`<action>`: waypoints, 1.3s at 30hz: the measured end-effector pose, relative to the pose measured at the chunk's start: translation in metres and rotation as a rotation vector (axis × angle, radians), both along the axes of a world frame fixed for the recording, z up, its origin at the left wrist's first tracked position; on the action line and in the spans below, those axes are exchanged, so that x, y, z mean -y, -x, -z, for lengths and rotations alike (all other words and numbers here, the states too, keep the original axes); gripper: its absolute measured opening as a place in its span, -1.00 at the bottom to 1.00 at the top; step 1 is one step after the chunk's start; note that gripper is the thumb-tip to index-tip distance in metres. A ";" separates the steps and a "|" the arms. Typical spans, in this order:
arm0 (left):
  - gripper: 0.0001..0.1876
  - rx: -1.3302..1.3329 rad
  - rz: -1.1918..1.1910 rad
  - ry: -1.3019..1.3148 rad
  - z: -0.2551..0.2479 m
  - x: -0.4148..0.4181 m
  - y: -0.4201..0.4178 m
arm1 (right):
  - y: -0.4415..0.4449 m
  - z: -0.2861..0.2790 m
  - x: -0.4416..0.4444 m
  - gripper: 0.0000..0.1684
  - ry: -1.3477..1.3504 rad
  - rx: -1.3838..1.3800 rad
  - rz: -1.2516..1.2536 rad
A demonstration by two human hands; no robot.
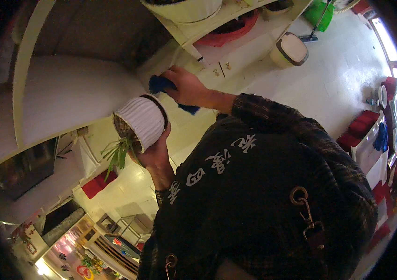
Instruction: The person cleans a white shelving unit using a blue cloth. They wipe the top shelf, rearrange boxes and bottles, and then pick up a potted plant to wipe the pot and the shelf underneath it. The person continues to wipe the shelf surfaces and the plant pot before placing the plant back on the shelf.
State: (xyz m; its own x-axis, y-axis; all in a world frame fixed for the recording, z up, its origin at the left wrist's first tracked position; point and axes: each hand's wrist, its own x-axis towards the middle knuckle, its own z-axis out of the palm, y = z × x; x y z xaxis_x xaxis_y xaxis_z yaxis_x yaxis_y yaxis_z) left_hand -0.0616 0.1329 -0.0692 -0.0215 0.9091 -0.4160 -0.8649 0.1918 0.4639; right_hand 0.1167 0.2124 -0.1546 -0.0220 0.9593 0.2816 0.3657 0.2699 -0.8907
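Note:
My left hand (154, 154) is wrapped around a white ribbed flowerpot (142, 120), which is tipped on its side. Brown soil or roots show at the pot's lower left end, and green strap-like leaves (118, 154) hang from there. A dark band runs along the pot's opposite end. Above and to the right of the pot, my right hand (188, 87) grips a dark blue cloth (161, 84), part of which dangles below the fingers. The cloth appears apart from the pot. My dark apron (254, 196) bears white writing and has metal clasps on its straps.
A white shelf stand (193, 38) holds a large white planter (188, 12) and a red basin (233, 31). A lidded bin (291, 50) and a green dustpan (319, 15) are on the floor beyond. Red seats (363, 124) line the right, and a dark screen (27, 168) is at left.

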 end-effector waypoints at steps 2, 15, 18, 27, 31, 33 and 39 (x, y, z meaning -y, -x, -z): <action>-0.19 -0.037 -0.053 -0.004 0.005 -0.001 0.001 | -0.007 -0.012 0.020 -0.54 0.002 -0.092 -0.013; -0.21 -0.595 -0.284 -0.365 0.037 0.002 -0.017 | -0.018 -0.048 0.072 -0.57 -0.104 -0.055 -0.355; -0.25 -0.224 -0.426 -0.223 0.020 0.007 -0.034 | -0.021 -0.049 0.066 -0.54 -0.079 -0.052 -0.385; -0.26 -0.400 -0.228 -0.203 0.100 0.041 0.040 | -0.032 -0.107 0.059 -0.55 -0.195 -0.421 -0.983; -0.20 -0.183 -0.181 -0.161 0.045 0.026 0.011 | -0.061 -0.065 0.028 -0.52 0.152 -0.407 -1.195; -0.18 -0.098 -0.236 -0.166 0.006 0.028 -0.006 | -0.066 -0.009 0.015 -0.62 0.340 0.027 -1.060; -0.22 -0.071 -0.331 -0.153 -0.005 0.041 0.006 | -0.063 0.021 0.039 -0.57 0.013 0.375 -0.585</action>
State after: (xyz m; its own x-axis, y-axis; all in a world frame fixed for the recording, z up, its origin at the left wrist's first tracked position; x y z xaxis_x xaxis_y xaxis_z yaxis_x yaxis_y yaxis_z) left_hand -0.0675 0.0922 -0.0642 -0.3489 0.8995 -0.2630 -0.8333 -0.1693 0.5263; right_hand 0.1798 0.1738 -0.1758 -0.6299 0.7635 0.1424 0.4473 0.5065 -0.7371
